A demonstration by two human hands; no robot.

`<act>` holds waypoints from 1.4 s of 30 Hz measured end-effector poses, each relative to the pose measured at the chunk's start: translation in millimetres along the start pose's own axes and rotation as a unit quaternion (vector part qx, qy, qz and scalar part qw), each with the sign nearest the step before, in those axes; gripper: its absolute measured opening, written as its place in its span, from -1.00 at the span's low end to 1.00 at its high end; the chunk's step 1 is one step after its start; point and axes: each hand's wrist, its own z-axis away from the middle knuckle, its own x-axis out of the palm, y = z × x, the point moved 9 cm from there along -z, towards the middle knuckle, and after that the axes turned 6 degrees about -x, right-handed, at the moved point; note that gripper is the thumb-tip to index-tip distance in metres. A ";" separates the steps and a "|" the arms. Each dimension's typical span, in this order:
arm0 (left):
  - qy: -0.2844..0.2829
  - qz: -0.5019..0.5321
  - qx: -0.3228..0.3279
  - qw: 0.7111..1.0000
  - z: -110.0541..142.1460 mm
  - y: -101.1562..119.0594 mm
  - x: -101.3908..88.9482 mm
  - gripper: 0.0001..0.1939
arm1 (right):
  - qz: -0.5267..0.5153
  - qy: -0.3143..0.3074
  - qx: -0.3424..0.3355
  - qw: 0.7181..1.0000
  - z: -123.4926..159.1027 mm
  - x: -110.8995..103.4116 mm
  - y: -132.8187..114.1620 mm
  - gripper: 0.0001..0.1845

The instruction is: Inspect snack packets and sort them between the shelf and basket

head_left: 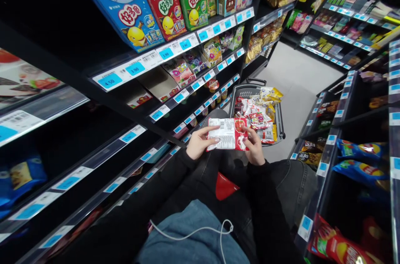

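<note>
A red and white candy packet [225, 134] is held up above my lap, its printed back facing me. My left hand [200, 142] pinches its left edge, thumb on top. On the right edge, my right hand [253, 145] grips the same packet between thumb and fingers. Just beyond stands a dark shopping basket [279, 124] heaped with snack packets, among them a red and white candy packet [258, 120] and a yellow bag [271, 94]. Part of the basket's near side is hidden by my right hand and the held packet.
To the left, a shelf rail with price tags [134, 68] runs along, with several snack boxes [168, 8] above and candy packets [179, 71] below. Chip bags [359, 147] lie on the right-hand shelves. Grey floor [292, 70] shows between the shelves. A white cable [193, 232] crosses my front.
</note>
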 end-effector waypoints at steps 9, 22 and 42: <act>0.011 -0.267 0.181 0.947 10.4 39.8 -0.8 -0.80 | 0.143 -0.015 -0.066 0.987 0.0 -6.0 -23.0 -0.66; 0.098 -0.270 0.116 0.951 16.0 42.3 -3.2 -0.85 | 0.317 0.006 -0.184 0.930 5.5 8.5 -51.3 -0.89; 0.034 0.104 -0.094 0.990 3.6 -7.1 -6.7 -0.36 | 0.056 0.026 -0.034 0.998 1.3 3.4 -20.7 -0.55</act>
